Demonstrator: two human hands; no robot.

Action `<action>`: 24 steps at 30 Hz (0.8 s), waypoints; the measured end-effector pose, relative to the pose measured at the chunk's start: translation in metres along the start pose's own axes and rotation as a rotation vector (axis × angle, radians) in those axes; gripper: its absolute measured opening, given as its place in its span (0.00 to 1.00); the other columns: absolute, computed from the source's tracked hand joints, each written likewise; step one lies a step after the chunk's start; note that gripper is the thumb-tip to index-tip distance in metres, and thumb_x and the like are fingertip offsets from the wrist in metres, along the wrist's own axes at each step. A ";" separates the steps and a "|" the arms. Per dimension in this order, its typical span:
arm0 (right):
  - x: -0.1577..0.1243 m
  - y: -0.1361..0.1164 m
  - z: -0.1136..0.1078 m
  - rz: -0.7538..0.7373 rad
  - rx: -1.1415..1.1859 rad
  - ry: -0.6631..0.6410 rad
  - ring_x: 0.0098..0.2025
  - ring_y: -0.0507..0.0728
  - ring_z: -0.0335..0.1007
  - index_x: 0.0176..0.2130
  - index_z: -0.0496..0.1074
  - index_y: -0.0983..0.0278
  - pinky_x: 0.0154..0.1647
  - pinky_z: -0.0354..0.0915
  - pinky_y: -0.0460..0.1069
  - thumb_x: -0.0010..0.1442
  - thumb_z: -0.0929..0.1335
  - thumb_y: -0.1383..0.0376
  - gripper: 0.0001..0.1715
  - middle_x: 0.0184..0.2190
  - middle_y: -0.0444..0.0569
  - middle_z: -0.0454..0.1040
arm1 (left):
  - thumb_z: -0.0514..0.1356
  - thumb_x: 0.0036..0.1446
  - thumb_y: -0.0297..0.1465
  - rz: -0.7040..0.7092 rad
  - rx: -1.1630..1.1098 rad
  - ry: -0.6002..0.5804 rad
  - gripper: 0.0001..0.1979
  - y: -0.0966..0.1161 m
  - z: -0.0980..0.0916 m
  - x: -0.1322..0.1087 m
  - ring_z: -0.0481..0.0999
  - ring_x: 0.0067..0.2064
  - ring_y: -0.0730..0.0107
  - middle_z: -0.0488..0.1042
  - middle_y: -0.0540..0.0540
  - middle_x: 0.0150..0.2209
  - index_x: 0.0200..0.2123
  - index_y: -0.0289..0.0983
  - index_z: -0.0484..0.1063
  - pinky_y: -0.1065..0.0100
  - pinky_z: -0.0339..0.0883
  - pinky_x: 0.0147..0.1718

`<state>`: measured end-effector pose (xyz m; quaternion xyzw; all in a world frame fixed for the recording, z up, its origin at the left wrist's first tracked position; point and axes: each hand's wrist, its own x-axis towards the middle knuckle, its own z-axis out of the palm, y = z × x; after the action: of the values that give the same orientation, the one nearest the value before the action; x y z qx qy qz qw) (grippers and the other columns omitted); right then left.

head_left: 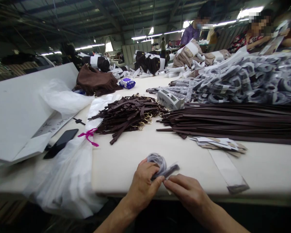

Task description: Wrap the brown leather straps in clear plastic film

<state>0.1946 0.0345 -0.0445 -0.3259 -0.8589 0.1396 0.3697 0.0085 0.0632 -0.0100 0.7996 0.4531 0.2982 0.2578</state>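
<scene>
Near the table's front edge lies a coiled strap in clear plastic wrap (161,162), its loose end sticking out to the right. My left hand (145,179) grips the coil from the left, thumb pressed on the wrap. With fingertips pinched together, my right hand (188,191) holds the lower edge of the plastic beside the left thumb. Beyond them rests a heap of short dark brown straps with gold clasps (128,115). Long dark brown straps (232,121) lie stacked to the right.
A tape dispenser (171,99) stands behind the straps. Wrapped coils (252,77) pile up at the back right. Cards (218,144) lie at right. Plastic bags (75,174), a phone (61,142) and a fringed brown bag (94,79) are at left. Two people work across the table.
</scene>
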 end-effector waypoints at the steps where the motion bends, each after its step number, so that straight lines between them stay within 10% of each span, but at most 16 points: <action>1: -0.001 0.003 0.001 -0.001 -0.051 0.009 0.31 0.53 0.67 0.45 0.68 0.64 0.30 0.65 0.46 0.60 0.61 0.75 0.14 0.32 0.51 0.71 | 0.59 0.51 0.28 0.034 0.025 0.003 0.05 -0.001 0.005 -0.002 0.73 0.42 0.61 0.75 0.43 0.37 0.33 0.35 0.72 0.49 0.58 0.53; 8: 0.011 0.022 -0.003 0.104 0.118 -0.110 0.35 0.52 0.69 0.34 0.69 0.64 0.35 0.66 0.43 0.62 0.60 0.70 0.10 0.35 0.51 0.70 | 0.56 0.48 0.22 0.160 0.104 -0.034 0.10 -0.009 0.022 -0.008 0.73 0.41 0.62 0.75 0.43 0.38 0.36 0.35 0.71 0.46 0.58 0.53; 16: 0.026 0.032 -0.008 0.198 0.205 -0.285 0.30 0.51 0.66 0.31 0.68 0.65 0.29 0.62 0.43 0.62 0.61 0.66 0.10 0.29 0.48 0.67 | 0.52 0.53 0.20 -0.058 -0.230 -0.070 0.13 -0.015 0.015 -0.011 0.75 0.38 0.71 0.75 0.52 0.36 0.40 0.40 0.66 0.50 0.47 0.60; 24: 0.036 0.034 -0.009 0.287 0.342 -0.331 0.29 0.49 0.63 0.28 0.66 0.64 0.29 0.58 0.41 0.59 0.66 0.65 0.08 0.27 0.44 0.65 | 0.51 0.54 0.21 -0.125 -0.279 -0.053 0.16 -0.013 0.016 -0.012 0.77 0.39 0.70 0.76 0.49 0.38 0.45 0.42 0.55 0.59 0.65 0.51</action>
<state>0.1985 0.0837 -0.0352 -0.3500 -0.8166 0.3849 0.2502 0.0075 0.0567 -0.0332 0.7338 0.4493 0.3205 0.3961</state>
